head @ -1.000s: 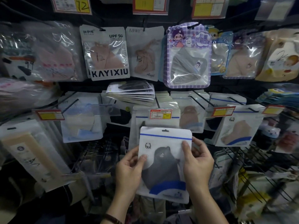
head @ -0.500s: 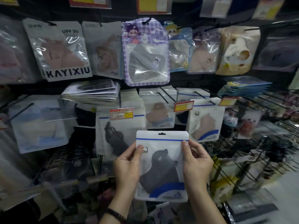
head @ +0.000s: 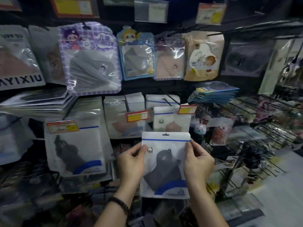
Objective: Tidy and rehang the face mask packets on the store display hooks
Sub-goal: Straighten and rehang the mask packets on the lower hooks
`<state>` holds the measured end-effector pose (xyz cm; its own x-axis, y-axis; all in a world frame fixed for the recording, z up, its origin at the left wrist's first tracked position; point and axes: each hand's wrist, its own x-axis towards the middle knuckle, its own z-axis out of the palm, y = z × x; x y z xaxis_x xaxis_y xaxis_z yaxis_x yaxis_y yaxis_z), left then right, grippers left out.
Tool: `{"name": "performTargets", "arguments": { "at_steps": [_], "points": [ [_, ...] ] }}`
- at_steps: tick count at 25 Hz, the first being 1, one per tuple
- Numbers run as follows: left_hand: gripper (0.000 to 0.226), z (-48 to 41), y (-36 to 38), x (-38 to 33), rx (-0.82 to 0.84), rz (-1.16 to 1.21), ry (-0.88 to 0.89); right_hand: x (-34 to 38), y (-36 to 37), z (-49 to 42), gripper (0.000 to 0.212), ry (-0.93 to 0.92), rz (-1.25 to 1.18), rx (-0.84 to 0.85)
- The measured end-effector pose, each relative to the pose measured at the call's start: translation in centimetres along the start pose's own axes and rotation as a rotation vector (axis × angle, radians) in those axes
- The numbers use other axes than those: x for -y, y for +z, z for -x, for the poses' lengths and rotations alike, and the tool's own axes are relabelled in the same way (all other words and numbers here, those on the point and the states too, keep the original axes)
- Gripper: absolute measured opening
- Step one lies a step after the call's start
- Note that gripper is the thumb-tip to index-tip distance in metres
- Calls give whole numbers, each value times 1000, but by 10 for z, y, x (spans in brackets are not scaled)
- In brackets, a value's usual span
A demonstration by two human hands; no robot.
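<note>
Rightward the mask packet [head: 165, 169] has shifted — held upright. Left hand [head: 131, 163] and right hand [head: 198, 163] pinch its side edges, one each.

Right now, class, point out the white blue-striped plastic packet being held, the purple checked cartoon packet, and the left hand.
white blue-striped plastic packet [head: 165, 163]: head view, dark mask window.
purple checked cartoon packet [head: 91, 63]: head view, clear window.
left hand [head: 131, 163]: head view, hand's back.

- Red-and-yellow middle price tag [head: 137, 115] sits dead centre; right price tag [head: 187, 109] is just off toward 1 o'clock, and left price tag [head: 61, 127] is out at 9.
- Top edge, 1 o'clock: orange price card [head: 211, 13].
- 3 o'clock: black wire rack [head: 242, 108], blurred trinkets on it.
- 4 o'clock: pale floor [head: 282, 190].
</note>
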<state>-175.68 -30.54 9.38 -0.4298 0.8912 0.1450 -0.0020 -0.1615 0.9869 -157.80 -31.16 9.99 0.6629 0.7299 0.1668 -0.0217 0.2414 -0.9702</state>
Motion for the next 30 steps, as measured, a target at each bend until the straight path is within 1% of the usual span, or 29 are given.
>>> {"name": "performTargets", "arguments": {
  "at_steps": [2,5,9,13,17,20,23,26,28,30],
  "points": [
    [19,-3,19,-6,7,-8,20,-2,-4,-18,17,-38,33,-21],
    [24,-15,41,-15,-27,-19,19,5,-1,-42,5,-73,70,-47],
    [21,-25,63,-29,-52,-85,33,10,6,-72,8,-120,45,-52],
    [23,-35,71,-36,-53,-60,59,17,11,-90,17,-200,21,-28],
    [22,-43,79,-42,-58,-69,84,19,18,-106,17,-281,86,-52],
    [26,-50,81,-39,-62,-72,72,16,20,-114,14,-376,170,-43],
    [30,-54,83,-35,-79,-127,71,10,22,-118,19,-451,305,28],
    [31,-58,88,-32,-112,-130,79,12,27,-118,35,-504,423,125],
    [33,-62,92,-32,-129,-123,81,16,33,-115,47,-442,515,250],
    [33,-66,95,-32,-145,-109,93,14,38,-115,54,-369,542,358]
  ]
}}
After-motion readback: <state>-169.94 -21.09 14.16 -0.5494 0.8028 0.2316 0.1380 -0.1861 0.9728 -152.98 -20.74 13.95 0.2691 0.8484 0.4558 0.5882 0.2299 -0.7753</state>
